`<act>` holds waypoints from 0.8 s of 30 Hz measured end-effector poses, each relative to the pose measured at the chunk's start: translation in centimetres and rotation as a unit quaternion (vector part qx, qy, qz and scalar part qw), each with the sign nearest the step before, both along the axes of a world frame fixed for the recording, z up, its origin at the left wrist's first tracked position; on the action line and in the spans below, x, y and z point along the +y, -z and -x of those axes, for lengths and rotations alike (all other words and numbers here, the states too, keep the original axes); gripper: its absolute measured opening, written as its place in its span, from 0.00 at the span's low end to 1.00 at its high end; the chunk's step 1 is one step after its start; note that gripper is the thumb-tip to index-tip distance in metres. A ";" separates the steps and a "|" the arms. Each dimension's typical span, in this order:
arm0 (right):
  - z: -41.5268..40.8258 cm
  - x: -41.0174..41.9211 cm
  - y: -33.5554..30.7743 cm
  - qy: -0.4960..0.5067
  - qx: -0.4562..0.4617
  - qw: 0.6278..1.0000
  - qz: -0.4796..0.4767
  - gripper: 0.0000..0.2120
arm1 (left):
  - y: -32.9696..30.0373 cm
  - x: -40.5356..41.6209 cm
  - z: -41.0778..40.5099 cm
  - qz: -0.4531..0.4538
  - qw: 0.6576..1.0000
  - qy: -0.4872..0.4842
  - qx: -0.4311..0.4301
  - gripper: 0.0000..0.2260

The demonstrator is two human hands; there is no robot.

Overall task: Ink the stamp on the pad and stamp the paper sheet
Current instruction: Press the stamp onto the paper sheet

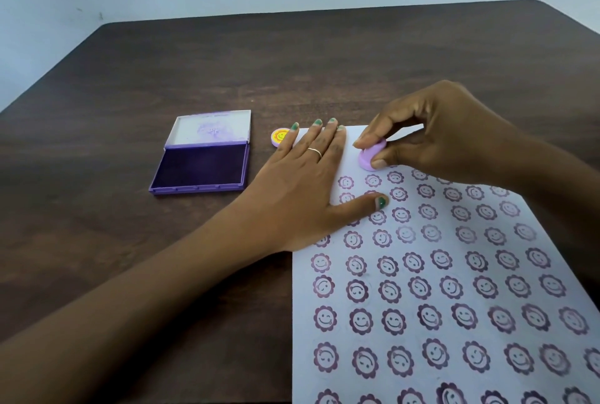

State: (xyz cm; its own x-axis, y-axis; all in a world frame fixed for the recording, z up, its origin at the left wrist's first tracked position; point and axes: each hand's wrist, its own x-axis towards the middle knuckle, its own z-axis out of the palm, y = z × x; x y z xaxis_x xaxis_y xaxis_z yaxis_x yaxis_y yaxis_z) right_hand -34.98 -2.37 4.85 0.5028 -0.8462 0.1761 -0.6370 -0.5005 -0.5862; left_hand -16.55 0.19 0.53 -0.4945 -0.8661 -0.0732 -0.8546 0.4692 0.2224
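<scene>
Head view shows the paper sheet (454, 273) as the anchor: the left hand (305, 182) lies spread flat on its upper left corner, likely to keep it from sliding. The right hand (431, 130) pinches the lilac stamp (371, 156) between thumb and fingers, tilted at the sheet's unstamped top strip. The ink pad (201, 169) sits open left of the sheet on the desk (130, 257), within easy reach for re-inking.
</scene>
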 end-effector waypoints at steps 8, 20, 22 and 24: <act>0.2 -0.1 0.3 -0.010 -0.019 1.000 0.001 0.11 | 0.2 -0.1 0.0 0.002 1.000 -0.002 0.000 0.45; 2.7 -1.9 1.3 0.064 -0.387 0.917 -0.080 0.15 | 0.0 -0.1 -0.1 0.002 1.000 0.002 -0.010 0.45; 2.6 -1.9 1.7 0.064 -0.397 0.909 -0.106 0.16 | 0.0 -0.1 -0.1 0.005 1.000 0.004 -0.009 0.45; 2.4 -1.9 1.9 0.065 -0.389 0.912 -0.113 0.16 | -0.1 -0.1 -0.1 0.010 1.000 0.005 -0.010 0.44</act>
State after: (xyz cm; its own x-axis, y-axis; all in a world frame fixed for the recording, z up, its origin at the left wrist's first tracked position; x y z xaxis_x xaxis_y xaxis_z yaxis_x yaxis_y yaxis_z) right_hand -37.40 -4.32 2.93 0.1927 -0.9485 0.2513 -0.0292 -0.2615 -0.9648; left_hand -16.48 0.08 0.59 -0.5022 -0.8622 -0.0656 -0.8538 0.4824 0.1959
